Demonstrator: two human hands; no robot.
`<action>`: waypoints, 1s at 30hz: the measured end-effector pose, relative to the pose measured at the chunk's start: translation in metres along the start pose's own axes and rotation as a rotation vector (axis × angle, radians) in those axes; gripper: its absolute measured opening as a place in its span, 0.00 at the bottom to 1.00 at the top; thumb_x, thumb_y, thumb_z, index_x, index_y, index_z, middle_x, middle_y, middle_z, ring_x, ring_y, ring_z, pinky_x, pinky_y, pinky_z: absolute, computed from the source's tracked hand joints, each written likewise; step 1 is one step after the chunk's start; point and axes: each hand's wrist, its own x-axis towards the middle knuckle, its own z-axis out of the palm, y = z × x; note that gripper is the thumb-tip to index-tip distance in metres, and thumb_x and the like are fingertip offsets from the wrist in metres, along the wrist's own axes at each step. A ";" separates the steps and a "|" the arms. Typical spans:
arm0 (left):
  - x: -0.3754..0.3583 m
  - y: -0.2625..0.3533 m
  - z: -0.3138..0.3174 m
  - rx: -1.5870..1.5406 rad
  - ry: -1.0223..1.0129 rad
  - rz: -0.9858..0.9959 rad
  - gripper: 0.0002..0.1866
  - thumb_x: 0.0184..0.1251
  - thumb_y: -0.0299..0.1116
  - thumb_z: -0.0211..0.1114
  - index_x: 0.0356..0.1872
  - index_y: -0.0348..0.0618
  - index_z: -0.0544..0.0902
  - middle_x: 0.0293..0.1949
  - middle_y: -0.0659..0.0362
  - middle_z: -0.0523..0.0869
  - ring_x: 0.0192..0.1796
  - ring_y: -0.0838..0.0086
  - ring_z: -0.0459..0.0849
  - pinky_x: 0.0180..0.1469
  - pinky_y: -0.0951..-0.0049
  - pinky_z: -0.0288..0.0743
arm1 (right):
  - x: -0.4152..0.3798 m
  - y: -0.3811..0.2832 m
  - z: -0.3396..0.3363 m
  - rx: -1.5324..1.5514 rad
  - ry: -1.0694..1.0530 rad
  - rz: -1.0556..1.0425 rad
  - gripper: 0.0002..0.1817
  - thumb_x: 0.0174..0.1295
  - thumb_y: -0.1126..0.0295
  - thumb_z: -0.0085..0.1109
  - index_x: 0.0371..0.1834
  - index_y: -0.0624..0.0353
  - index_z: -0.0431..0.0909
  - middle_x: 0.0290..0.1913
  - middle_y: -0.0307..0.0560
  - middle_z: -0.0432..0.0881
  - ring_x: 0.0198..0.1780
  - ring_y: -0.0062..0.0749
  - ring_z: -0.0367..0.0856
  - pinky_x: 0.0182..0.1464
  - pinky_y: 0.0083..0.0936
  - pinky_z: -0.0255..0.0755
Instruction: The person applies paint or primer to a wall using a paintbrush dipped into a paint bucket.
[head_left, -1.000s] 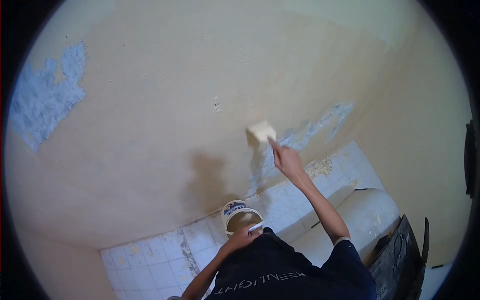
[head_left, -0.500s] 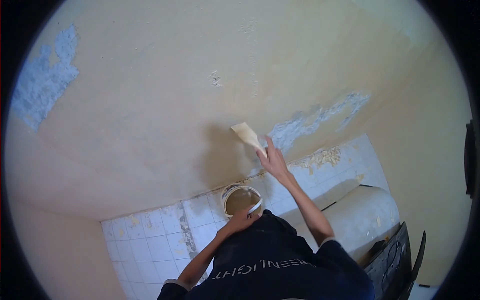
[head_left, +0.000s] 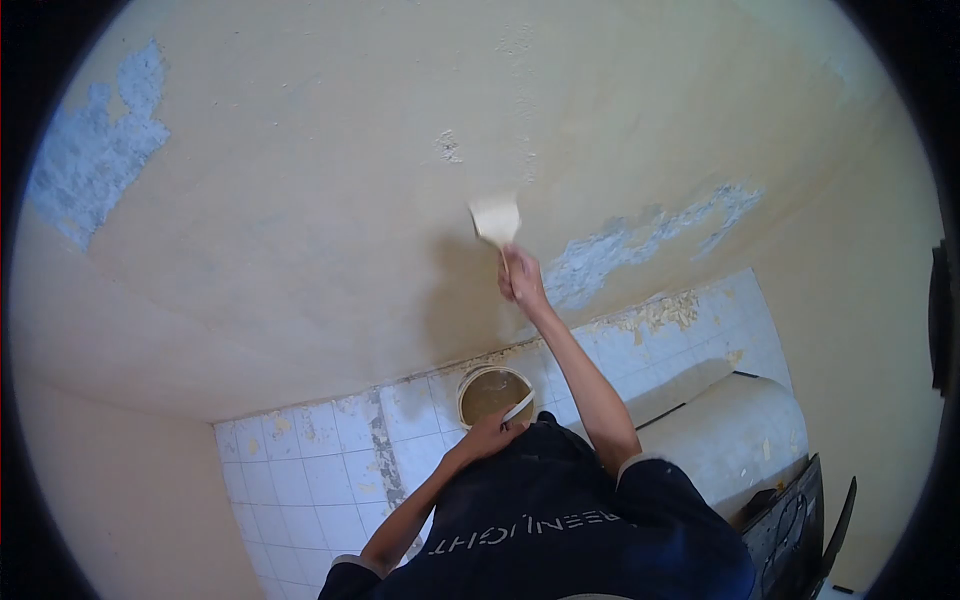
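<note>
My right hand (head_left: 522,278) is closed around the handle of a wide, cream-coloured flat paintbrush (head_left: 496,218). The brush points up the beige wall (head_left: 330,200), its blurred tip overlapping the wall surface. Lower down, my left hand (head_left: 492,436) grips the white handle (head_left: 519,405) of a round bucket (head_left: 463,402). Murky brownish liquid (head_left: 490,392) fills part of the bucket, which hangs in front of my body near the foot of the wall.
Bare bluish patches show where paint has peeled, at the far left (head_left: 95,160) and right of the brush (head_left: 600,262). Paint flakes (head_left: 668,312) litter the white tiles (head_left: 305,478). A rolled pale sheet (head_left: 725,425) and a black flat panel (head_left: 785,535) are at lower right.
My right hand has moved up the wall, and the brush has turned from slanting left to nearly upright. My left hand keeps hold of the bucket; the view has shifted slightly.
</note>
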 end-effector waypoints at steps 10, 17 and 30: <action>-0.005 -0.001 -0.009 -0.036 0.000 -0.043 0.32 0.67 0.53 0.59 0.62 0.36 0.71 0.45 0.46 0.81 0.45 0.62 0.80 0.50 0.66 0.72 | 0.010 -0.076 0.021 -0.012 -0.030 -0.068 0.23 0.71 0.46 0.44 0.27 0.54 0.67 0.15 0.29 0.59 0.12 0.13 0.55 0.14 0.15 0.45; -0.008 -0.019 -0.016 -0.037 -0.016 -0.044 0.30 0.67 0.51 0.59 0.61 0.37 0.71 0.40 0.50 0.82 0.38 0.66 0.79 0.45 0.68 0.72 | -0.016 0.048 -0.017 -0.055 -0.016 0.207 0.28 0.70 0.42 0.44 0.19 0.51 0.60 0.14 0.30 0.57 0.11 0.15 0.52 0.14 0.16 0.44; -0.010 -0.020 -0.039 -0.092 -0.018 0.028 0.30 0.67 0.50 0.60 0.60 0.37 0.72 0.32 0.51 0.81 0.33 0.70 0.78 0.39 0.70 0.73 | 0.022 0.001 0.033 -0.189 0.001 -0.127 0.29 0.71 0.42 0.41 0.19 0.52 0.62 0.12 0.29 0.56 0.12 0.13 0.55 0.14 0.16 0.46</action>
